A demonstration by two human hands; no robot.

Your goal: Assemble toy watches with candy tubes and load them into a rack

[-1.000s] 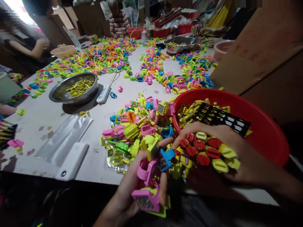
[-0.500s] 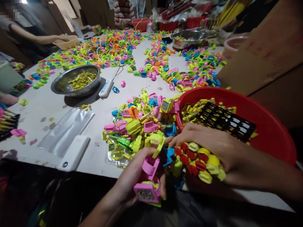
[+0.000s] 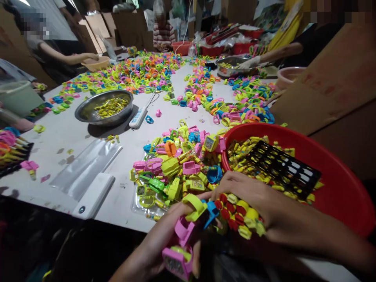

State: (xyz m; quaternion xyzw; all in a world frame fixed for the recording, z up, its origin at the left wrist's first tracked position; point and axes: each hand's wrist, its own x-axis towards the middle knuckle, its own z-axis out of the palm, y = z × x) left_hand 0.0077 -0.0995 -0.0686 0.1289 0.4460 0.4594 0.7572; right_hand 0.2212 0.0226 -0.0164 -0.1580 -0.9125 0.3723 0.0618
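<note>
My left hand (image 3: 163, 231) is closed round several plastic toy watches; a pink toy watch (image 3: 177, 263) with a square face hangs lowest, and a yellow-green toy watch (image 3: 194, 206) sits near the thumb. Beside it, my right hand (image 3: 249, 194) curls over a bundle of small tubes (image 3: 235, 213) with red and yellow ends facing me. A blue toy watch (image 3: 212, 213) lies between both hands, and its contact with either is unclear. Just beyond the fingers is a heap of mixed toy watches (image 3: 169, 164). The right fingertips are partly hidden.
A red basin (image 3: 340, 172) at the right holds yellow candy tubes and a black grid tray (image 3: 286, 166). On the left are a steel bowl (image 3: 85, 111), a power strip (image 3: 138, 118), clear bags (image 3: 85, 166) and a white sealer-like device (image 3: 95, 196). Co-workers sit around the table.
The view has tilted, so the table sits lower in the picture. A co-worker's gloved hand now reaches into the far steel bowl. My hands keep their hold and have drawn slightly closer together.
</note>
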